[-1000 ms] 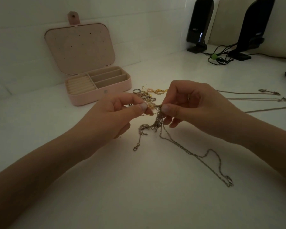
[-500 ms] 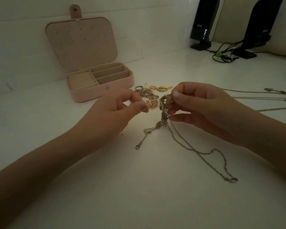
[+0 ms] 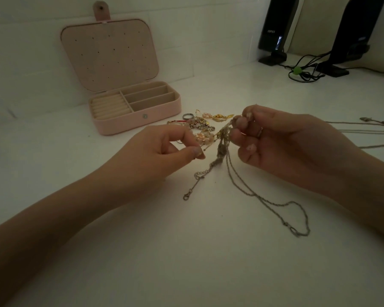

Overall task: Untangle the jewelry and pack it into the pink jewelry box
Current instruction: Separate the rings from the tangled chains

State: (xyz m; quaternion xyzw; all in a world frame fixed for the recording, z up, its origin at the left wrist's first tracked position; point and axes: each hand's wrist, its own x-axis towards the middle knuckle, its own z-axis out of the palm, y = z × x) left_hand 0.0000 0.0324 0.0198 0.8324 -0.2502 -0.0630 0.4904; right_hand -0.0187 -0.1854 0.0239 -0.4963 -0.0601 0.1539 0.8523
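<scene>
The pink jewelry box [image 3: 140, 120] stands open at the back left, its lid [image 3: 109, 54] upright and its compartments bare. In front of it lies a pile of jewelry [image 3: 200, 127] with a ring, gold pieces and a pearl piece. My right hand [image 3: 286, 147] pinches the top of a knot of silver chains [image 3: 221, 151] and holds it just above the table. One long chain [image 3: 297, 218] trails from the knot to the lower right; a short chain with a clasp [image 3: 190, 191] trails to the lower left. My left hand [image 3: 162, 151] pinches a fine strand beside the pearl piece.
Two black speakers [image 3: 275, 25] [image 3: 353, 36] with coiled cables [image 3: 304, 72] stand at the back right. Several thin chains [image 3: 361, 124] lie stretched out at the right edge. A white wall runs behind the box.
My hands have drawn apart: the right one has raised the chain knot and turned its fingers up, and the left has slid left and down toward the pearl piece.
</scene>
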